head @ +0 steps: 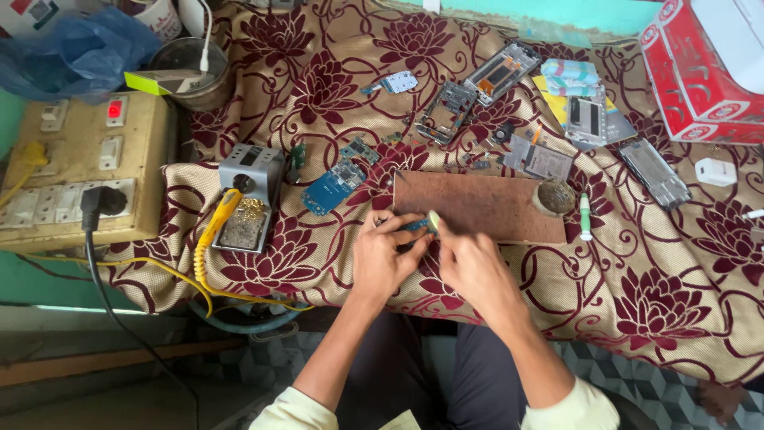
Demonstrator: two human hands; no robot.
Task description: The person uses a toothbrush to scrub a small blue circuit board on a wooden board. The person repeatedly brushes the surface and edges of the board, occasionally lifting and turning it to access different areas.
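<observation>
Left hand (384,256) pinches small blue board (415,225) at wooden work board's (477,203) near edge; right hand (475,267) grips pale tool (434,222). Risk: board slipping, light pinch.

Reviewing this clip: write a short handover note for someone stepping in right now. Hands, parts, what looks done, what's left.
Left hand: pinching a small blue circuit board at the near edge of the brown work board.
Right hand: holding a small pale tool against that board.
Soldering iron sits in its stand, left. Another blue board and phone frames lie behind.
Done: phones disassembled. Left: work on the held board, not finished.
</observation>
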